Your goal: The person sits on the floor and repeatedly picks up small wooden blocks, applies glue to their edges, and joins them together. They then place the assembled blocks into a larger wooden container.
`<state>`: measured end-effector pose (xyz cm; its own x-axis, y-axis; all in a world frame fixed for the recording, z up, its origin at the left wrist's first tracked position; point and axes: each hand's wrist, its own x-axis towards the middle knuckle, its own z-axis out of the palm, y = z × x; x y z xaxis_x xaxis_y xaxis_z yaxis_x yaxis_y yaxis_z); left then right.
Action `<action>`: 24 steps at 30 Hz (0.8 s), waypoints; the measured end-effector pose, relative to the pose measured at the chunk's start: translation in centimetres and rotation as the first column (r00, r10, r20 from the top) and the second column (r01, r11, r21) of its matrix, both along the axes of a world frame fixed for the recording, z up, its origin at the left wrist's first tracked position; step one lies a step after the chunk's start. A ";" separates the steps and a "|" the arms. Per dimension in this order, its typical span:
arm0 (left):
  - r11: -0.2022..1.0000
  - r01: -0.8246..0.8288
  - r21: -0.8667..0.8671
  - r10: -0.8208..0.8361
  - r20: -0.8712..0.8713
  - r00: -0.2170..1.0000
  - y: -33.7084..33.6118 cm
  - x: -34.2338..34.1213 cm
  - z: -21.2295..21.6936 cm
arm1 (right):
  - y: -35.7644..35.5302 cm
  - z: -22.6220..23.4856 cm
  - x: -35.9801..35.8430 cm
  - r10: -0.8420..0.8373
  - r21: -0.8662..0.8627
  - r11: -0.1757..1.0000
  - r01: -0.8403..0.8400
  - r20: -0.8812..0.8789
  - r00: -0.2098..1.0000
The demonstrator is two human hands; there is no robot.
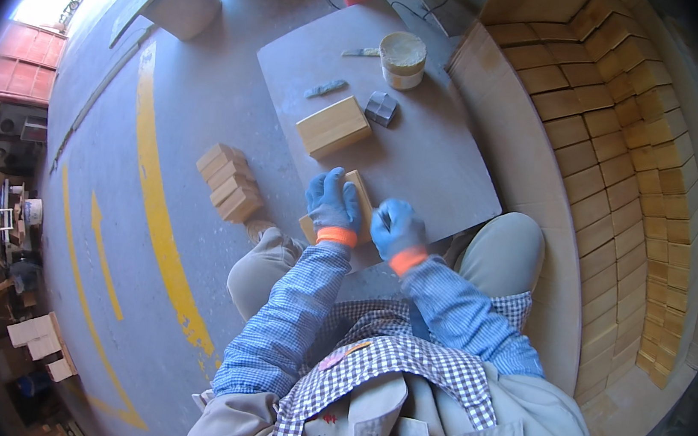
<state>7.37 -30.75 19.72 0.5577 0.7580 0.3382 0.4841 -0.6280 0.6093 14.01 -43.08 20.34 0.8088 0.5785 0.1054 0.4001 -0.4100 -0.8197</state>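
Observation:
Both hands wear blue gloves with orange cuffs. A wooden block lies at the table's near edge, partly covered by my left hand, whose fingers grip it. Close against its right side is my right hand, with fingers closed; a small dark bit shows at the fingertips, too small to name. Beyond my hands sits a larger pale wooden block on the grey table. To its right is a small dark grey block; a blue-grey strip lies behind it.
A tub of pale paste stands at the table's far side, with a putty knife or brush beside it. On my right, a large cardboard box holds many stacked wooden blocks. Several blocks are piled left of the table.

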 end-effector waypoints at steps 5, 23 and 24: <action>1.000 0.017 0.019 -0.016 -0.043 0.999 0.2 0.0 0.2 | 8.6 -0.3 4.5 0.045 0.046 0.998 -0.051 0.118 0.992; 1.000 0.001 0.014 0.000 -0.066 0.998 0.0 0.1 0.9 | 1.3 -3.2 3.2 0.206 0.182 0.976 -0.117 -0.614 0.762; 1.000 -0.001 0.013 0.002 -0.059 0.998 0.0 0.1 0.9 | -0.9 -2.9 2.0 0.166 0.105 0.986 -0.129 -0.591 0.789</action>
<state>7.52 -30.77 20.58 0.5757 0.7549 0.3141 0.5200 -0.6345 0.5718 16.05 -43.95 17.40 0.6271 0.7040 -0.3334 -0.1234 -0.3328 -0.9349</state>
